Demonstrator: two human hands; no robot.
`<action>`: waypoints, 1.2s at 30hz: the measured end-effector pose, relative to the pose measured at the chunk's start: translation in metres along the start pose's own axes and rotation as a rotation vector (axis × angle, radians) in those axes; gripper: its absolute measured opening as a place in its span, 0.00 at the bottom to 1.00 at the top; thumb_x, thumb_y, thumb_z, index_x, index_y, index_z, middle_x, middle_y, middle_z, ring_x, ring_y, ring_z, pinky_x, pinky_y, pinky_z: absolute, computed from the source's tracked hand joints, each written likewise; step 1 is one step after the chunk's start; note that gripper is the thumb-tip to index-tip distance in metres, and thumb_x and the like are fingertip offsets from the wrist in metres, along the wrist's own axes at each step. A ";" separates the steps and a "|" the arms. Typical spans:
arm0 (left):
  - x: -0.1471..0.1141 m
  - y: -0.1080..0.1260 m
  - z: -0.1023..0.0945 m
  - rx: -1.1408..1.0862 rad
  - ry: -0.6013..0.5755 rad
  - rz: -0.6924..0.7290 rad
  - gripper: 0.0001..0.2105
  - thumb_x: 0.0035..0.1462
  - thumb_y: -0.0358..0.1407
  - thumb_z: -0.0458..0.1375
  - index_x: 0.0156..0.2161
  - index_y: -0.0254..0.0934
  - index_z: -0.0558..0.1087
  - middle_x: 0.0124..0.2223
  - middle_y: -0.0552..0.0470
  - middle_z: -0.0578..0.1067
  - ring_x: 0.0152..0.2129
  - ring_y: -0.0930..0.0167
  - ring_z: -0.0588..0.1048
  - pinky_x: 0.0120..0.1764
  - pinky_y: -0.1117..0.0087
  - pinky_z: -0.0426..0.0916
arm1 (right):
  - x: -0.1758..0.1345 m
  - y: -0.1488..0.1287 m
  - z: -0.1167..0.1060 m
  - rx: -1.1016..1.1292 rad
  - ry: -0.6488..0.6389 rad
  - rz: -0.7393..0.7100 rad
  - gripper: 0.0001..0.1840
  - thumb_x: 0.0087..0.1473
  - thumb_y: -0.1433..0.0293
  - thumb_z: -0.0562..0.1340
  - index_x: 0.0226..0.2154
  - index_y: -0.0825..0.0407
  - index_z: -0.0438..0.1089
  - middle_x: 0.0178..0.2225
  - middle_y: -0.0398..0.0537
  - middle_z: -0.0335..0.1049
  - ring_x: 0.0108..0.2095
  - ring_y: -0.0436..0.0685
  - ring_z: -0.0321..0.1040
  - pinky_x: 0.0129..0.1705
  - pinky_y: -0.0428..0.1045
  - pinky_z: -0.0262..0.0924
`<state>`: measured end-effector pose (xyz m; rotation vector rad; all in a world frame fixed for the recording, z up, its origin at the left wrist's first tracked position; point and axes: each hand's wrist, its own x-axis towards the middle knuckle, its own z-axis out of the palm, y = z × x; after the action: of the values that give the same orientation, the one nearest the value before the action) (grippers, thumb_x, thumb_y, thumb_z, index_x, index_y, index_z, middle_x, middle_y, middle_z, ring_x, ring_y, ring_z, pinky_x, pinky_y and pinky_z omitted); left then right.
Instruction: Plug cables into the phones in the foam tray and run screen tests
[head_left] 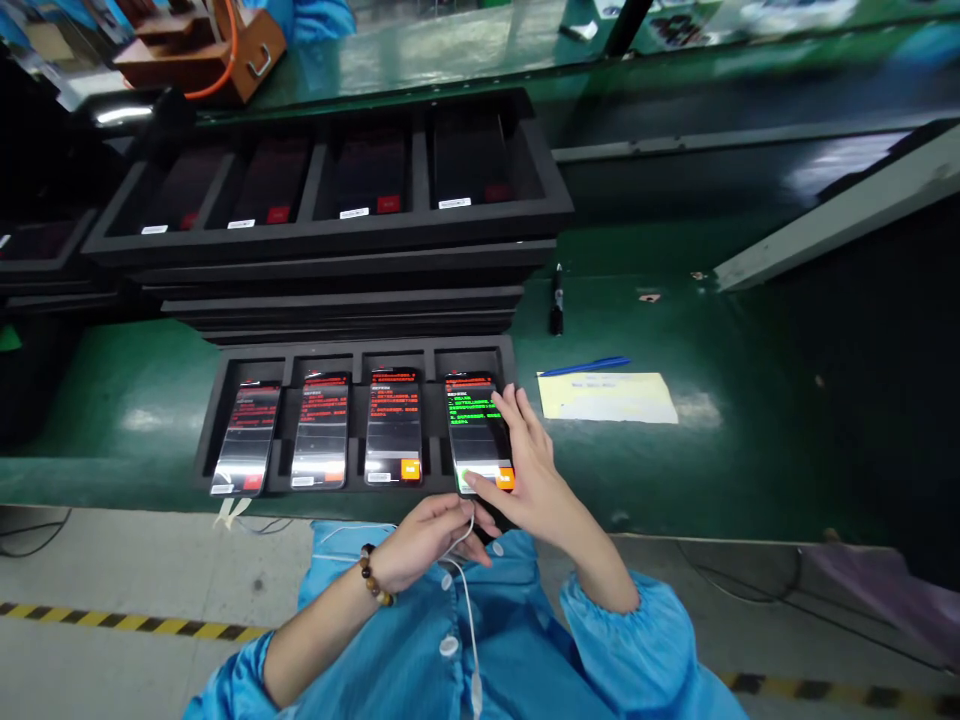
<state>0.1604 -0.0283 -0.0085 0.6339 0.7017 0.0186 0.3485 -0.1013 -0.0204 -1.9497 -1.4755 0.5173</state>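
A black tray [356, 478] with compartments lies near the table's front edge, a lit phone in each compartment. The rightmost phone [480, 430] shows green and red text and an orange box. My right hand [532, 475] lies over this phone's right side, fingers stretched along its edge and thumb touching the lower left of the screen. Just below the phone's bottom end, my left hand [431, 540], with a beaded bracelet [373, 577], has its fingers closed around a thin white cable [466, 590]. The cable's upper end is hidden at the fingers. Red text shows on the neighbouring phone [394, 425].
Behind stands a stack of black trays [345, 250], its top one holding dark phones [371, 165]. To the right lie a black marker [556, 300], a blue pen [589, 366] and a yellow paper slip [607, 397]. A wooden box [225, 60] stands at the back left.
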 end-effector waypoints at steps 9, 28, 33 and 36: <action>0.004 -0.009 -0.008 0.012 -0.038 0.013 0.34 0.51 0.64 0.74 0.42 0.31 0.82 0.43 0.40 0.84 0.28 0.70 0.81 0.39 0.67 0.74 | 0.000 -0.001 0.001 -0.022 -0.010 0.020 0.53 0.68 0.49 0.61 0.80 0.39 0.31 0.83 0.57 0.28 0.82 0.74 0.28 0.76 0.77 0.43; -0.006 -0.020 0.034 -0.214 0.194 0.046 0.36 0.41 0.67 0.76 0.34 0.39 0.69 0.21 0.67 0.53 0.17 0.81 0.45 0.19 0.75 0.38 | -0.001 0.000 0.005 -0.021 0.062 0.023 0.46 0.71 0.49 0.58 0.80 0.41 0.38 0.82 0.61 0.39 0.81 0.73 0.35 0.75 0.77 0.46; -0.021 -0.025 0.018 -0.140 0.210 0.110 0.36 0.46 0.70 0.72 0.32 0.39 0.68 0.21 0.67 0.52 0.17 0.80 0.45 0.19 0.75 0.42 | 0.008 -0.007 -0.005 0.013 0.128 0.068 0.37 0.74 0.46 0.54 0.76 0.43 0.52 0.78 0.62 0.53 0.79 0.72 0.48 0.75 0.77 0.48; -0.040 -0.019 -0.007 -0.074 0.321 0.228 0.34 0.49 0.68 0.72 0.36 0.37 0.72 0.22 0.66 0.53 0.18 0.80 0.48 0.21 0.76 0.46 | 0.035 -0.021 -0.013 0.043 0.100 -0.013 0.32 0.75 0.47 0.53 0.72 0.43 0.59 0.74 0.59 0.63 0.75 0.70 0.58 0.76 0.74 0.49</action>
<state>0.1218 -0.0489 0.0013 0.6440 0.9297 0.3624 0.3526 -0.0673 0.0057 -1.9037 -1.4025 0.4354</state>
